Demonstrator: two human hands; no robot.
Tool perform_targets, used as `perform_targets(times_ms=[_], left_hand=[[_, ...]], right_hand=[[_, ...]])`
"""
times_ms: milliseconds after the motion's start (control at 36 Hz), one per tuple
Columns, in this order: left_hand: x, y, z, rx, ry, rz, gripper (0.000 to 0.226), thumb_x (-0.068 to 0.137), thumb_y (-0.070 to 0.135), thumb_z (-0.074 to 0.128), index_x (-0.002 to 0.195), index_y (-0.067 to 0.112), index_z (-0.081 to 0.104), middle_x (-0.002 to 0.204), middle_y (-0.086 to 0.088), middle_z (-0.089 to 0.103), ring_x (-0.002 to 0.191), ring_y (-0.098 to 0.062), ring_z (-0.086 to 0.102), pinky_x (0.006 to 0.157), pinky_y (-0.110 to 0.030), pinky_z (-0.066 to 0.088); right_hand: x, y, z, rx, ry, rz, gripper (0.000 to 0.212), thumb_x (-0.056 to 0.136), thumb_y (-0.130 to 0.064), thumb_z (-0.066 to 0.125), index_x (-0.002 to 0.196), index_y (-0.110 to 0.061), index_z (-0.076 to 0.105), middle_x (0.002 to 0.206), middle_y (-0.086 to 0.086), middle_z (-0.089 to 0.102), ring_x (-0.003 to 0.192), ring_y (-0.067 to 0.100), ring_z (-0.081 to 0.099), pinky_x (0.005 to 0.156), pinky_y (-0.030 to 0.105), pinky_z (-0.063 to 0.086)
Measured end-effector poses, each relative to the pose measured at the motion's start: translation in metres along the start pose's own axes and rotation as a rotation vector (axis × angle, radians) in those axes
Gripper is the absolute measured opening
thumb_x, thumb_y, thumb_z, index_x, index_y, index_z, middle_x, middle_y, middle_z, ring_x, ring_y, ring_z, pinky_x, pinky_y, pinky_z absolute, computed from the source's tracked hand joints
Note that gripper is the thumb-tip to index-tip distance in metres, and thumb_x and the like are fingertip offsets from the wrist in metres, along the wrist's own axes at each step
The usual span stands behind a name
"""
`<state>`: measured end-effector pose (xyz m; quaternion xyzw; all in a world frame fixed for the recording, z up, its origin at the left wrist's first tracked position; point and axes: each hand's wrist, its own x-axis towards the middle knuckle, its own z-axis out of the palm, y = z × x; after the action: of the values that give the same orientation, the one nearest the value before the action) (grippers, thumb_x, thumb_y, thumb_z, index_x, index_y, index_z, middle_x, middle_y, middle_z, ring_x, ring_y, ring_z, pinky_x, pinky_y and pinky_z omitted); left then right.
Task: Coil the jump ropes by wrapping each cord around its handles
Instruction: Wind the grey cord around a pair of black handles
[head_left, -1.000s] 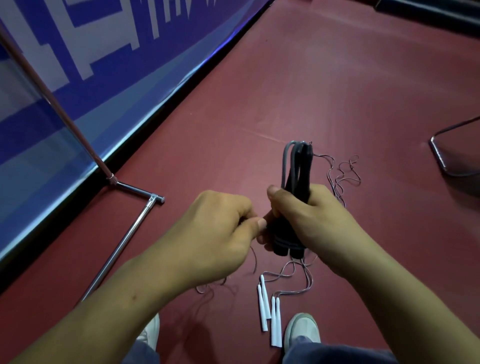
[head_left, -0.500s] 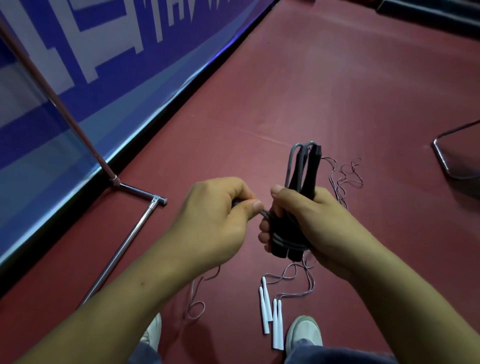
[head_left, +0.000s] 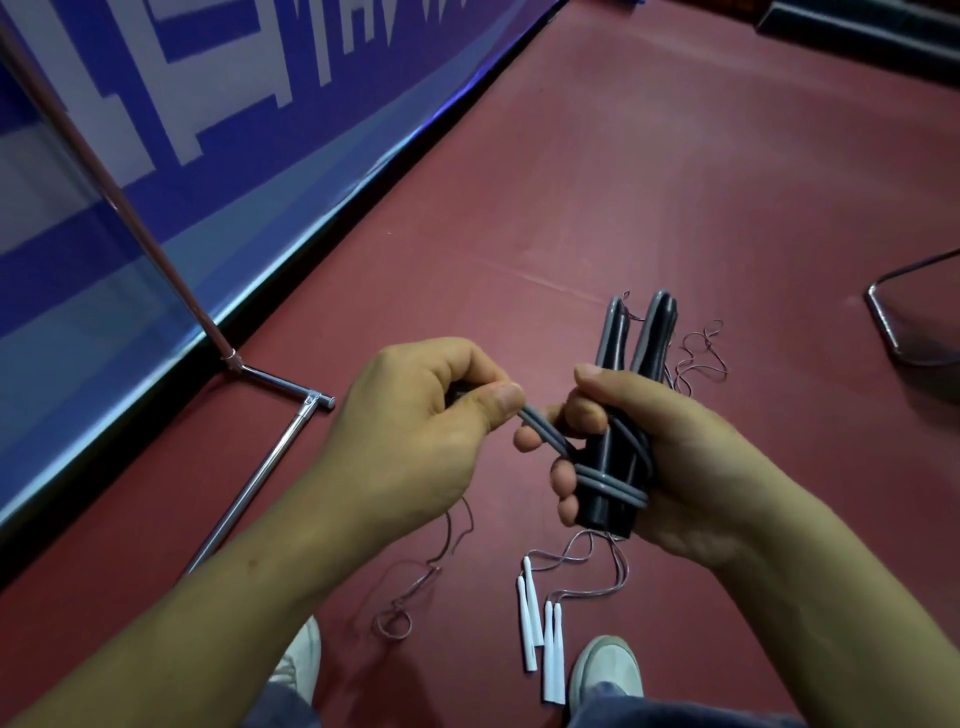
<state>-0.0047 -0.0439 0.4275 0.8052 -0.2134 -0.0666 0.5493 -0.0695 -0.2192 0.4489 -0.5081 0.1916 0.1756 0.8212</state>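
My right hand (head_left: 675, 457) grips two black jump-rope handles (head_left: 618, 415) side by side, upright, their tips pointing away from me. A grey cord (head_left: 613, 486) circles the lower part of the handles in a few turns. My left hand (head_left: 415, 431) pinches the free end of that grey cord (head_left: 545, 431) between thumb and forefinger, just left of the handles, and the cord runs taut to the wraps. On the floor below lie several thin white handles (head_left: 543, 639) with thin reddish cords (head_left: 587, 566) trailing from them.
The floor (head_left: 623, 182) is dark red. A blue and white barrier (head_left: 156, 130) runs along the left, with a chrome stand (head_left: 270, 457) at its foot. A dark metal frame (head_left: 904, 312) sits at the right edge. My shoes (head_left: 608, 675) show at the bottom.
My left hand has come up and pulled the grey cord out to the left, taut. The handles in my right hand have turned, and their two tips now stand apart.
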Motion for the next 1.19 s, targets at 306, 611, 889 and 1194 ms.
perform_targets(times_ms=[306, 611, 889, 1194], left_hand=[[-0.015, 0.010, 0.016, -0.078, -0.046, -0.033, 0.020, 0.090, 0.014, 0.072, 0.071, 0.018, 0.068, 0.050, 0.019, 0.059, 0.049, 0.005, 0.054, 0.051, -0.007, 0.037], [-0.038, 0.008, 0.055, 0.102, 0.044, 0.360, 0.012, 0.095, 0.005, 0.060, 0.086, 0.004, 0.068, 0.071, 0.012, 0.039, 0.061, -0.006, 0.041, 0.061, -0.018, 0.033], [-0.040, 0.011, 0.061, 0.118, 0.124, 0.444, 0.025, 0.099, 0.010, 0.060, 0.117, -0.001, 0.071, 0.075, 0.005, 0.043, 0.060, -0.009, 0.041, 0.060, -0.018, 0.038], [-0.018, -0.004, 0.052, 0.542, 0.178, 0.653, 0.015, 0.099, 0.003, 0.059, 0.104, -0.002, 0.072, 0.078, -0.010, 0.055, 0.065, -0.032, 0.048, 0.057, -0.047, 0.042]], right_hand=[[0.012, 0.015, 0.008, -0.523, 0.383, -0.414, 0.042, 0.104, -0.019, 0.052, 0.065, -0.004, 0.059, 0.056, 0.016, 0.063, 0.054, 0.046, 0.064, 0.054, 0.064, 0.049], [0.029, 0.019, 0.014, 0.294, 0.545, -0.543, 0.036, 0.104, -0.014, 0.052, 0.069, -0.006, 0.051, 0.060, 0.009, 0.048, 0.055, 0.023, 0.055, 0.068, 0.041, 0.061], [0.033, 0.008, 0.018, 0.570, 0.436, -0.510, 0.036, 0.104, -0.026, 0.052, 0.070, -0.014, 0.050, 0.065, 0.003, 0.055, 0.064, 0.019, 0.064, 0.093, 0.044, 0.058], [0.036, 0.001, 0.018, 0.794, 0.414, -0.280, 0.044, 0.108, -0.034, 0.043, 0.069, -0.014, 0.044, 0.068, 0.007, 0.051, 0.069, 0.021, 0.065, 0.080, 0.032, 0.051]])
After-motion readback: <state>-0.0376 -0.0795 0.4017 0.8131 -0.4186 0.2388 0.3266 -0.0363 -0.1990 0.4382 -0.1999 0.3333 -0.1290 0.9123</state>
